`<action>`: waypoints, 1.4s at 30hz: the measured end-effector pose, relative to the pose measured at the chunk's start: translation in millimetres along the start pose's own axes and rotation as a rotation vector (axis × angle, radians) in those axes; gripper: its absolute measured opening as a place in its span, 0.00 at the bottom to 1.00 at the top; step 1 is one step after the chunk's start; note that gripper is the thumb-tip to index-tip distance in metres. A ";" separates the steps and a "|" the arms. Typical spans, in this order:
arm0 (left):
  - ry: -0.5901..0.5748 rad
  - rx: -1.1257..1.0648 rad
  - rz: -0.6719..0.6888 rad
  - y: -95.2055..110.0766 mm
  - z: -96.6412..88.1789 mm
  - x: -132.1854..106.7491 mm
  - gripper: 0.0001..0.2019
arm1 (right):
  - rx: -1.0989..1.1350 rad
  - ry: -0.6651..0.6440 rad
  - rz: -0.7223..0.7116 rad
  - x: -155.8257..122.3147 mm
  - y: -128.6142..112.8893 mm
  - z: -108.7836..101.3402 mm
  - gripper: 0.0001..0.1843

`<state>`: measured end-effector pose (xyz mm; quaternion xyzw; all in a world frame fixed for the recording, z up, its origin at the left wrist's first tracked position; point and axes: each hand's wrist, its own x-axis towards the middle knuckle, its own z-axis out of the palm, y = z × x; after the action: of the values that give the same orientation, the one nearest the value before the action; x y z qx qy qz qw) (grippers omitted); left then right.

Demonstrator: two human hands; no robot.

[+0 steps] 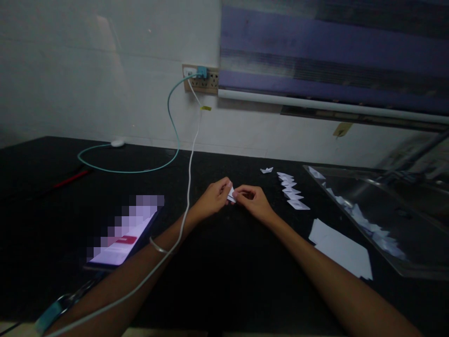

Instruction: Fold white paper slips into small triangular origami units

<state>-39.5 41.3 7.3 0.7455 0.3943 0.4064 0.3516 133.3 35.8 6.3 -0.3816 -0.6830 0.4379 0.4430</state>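
Small paper piece [231,194] pinched between left hand [213,199] and right hand [253,200] above dark worktop [224,262], both grips closed on it for folding; finished pieces [292,191] lined up near right.

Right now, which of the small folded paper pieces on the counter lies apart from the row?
The lone folded piece, farthest back toward the wall. The others form a tight row to its right; one more is pinched between both hands.

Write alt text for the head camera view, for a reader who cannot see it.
Two hands, left hand and right hand, pinch a small folded paper piece between them above a black counter. A row of folded paper pieces and flat paper sheets lie to the right; a lit phone lies to the left.
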 end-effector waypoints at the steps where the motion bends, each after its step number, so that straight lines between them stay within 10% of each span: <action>1: -0.002 0.003 -0.002 0.2 -0.2 -0.1 0.16 | 0.001 0.001 0.001 -0.1 -0.1 0.2 0.07; 42: -0.114 0.044 -0.086 -3.8 -1.7 -1.7 0.34 | 0.030 -0.077 0.024 -2.8 -1.4 0.4 0.10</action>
<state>-42.8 41.9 4.3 0.7575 0.4139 0.3390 0.3741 133.6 32.7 6.8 -0.3658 -0.6883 0.4676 0.4168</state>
